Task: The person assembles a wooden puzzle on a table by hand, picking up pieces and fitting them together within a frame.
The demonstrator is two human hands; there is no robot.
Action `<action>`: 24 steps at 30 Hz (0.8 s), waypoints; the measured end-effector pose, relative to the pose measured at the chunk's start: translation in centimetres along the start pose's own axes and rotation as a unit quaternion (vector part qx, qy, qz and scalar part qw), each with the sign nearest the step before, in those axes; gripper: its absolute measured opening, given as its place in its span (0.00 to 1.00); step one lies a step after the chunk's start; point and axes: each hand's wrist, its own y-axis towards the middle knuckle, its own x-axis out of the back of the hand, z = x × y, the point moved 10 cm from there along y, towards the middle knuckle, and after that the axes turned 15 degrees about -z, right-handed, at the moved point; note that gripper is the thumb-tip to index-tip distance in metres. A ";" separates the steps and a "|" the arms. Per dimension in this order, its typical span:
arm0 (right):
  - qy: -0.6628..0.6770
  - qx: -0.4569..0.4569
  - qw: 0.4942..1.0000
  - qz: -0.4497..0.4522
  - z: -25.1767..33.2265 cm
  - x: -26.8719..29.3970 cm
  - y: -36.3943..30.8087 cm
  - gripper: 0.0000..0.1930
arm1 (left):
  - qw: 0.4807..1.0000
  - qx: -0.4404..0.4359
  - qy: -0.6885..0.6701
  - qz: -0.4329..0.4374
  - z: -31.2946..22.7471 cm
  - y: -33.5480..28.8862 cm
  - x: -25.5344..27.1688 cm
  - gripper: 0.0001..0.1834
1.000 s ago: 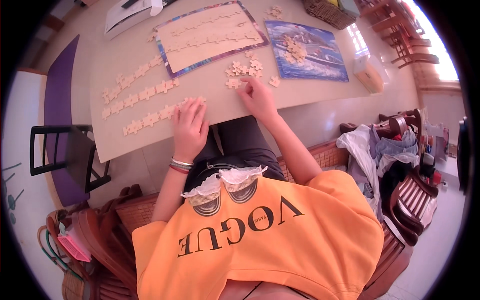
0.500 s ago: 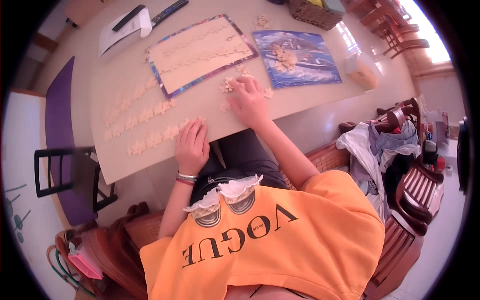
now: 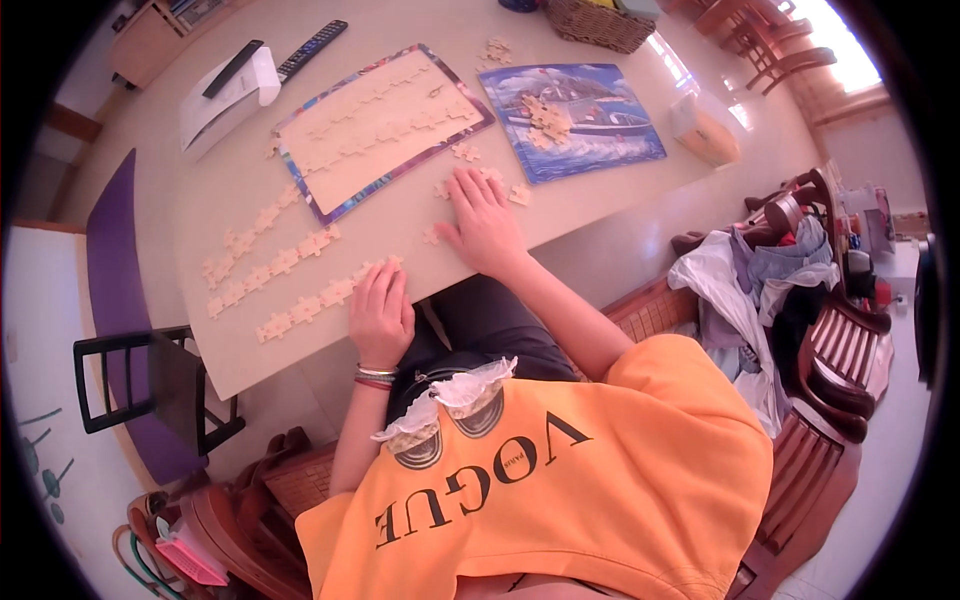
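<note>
My left hand (image 3: 381, 318) lies by the table's near edge, its fingers stretched out and touching the right end of a row of joined jigsaw pieces (image 3: 308, 311). Two more rows of jigsaw pieces (image 3: 275, 264) run behind that one. Farther right, my right hand (image 3: 484, 228) rests flat with fingers extended among loose jigsaw pieces (image 3: 520, 195); whether any piece is under its palm is hidden. Beyond the hands is a puzzle tray (image 3: 372, 190) with a coloured border and lines of pieces on its plain base. Right of it, a blue picture board (image 3: 600, 150) carries a small pile of pieces (image 3: 547, 120).
A wicker basket (image 3: 598, 27) and a tissue box (image 3: 706, 132) stand toward the far right. Remote controls (image 3: 312, 50) and a white box (image 3: 230, 100) lie at the far left. A black chair (image 3: 165, 385) is left of the table; clothes (image 3: 720, 300) cover seating at right.
My right hand's bent fingers have straightened and flattened onto the table among the loose pieces. My left hand stays at the row's end. The whole view has shifted slightly.
</note>
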 end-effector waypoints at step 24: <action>0.005 0.055 0.998 0.000 1.0 -0.4 -0.1 0.26 | 0.997 0.058 -0.046 -0.022 1.2 0.4 1.4 0.17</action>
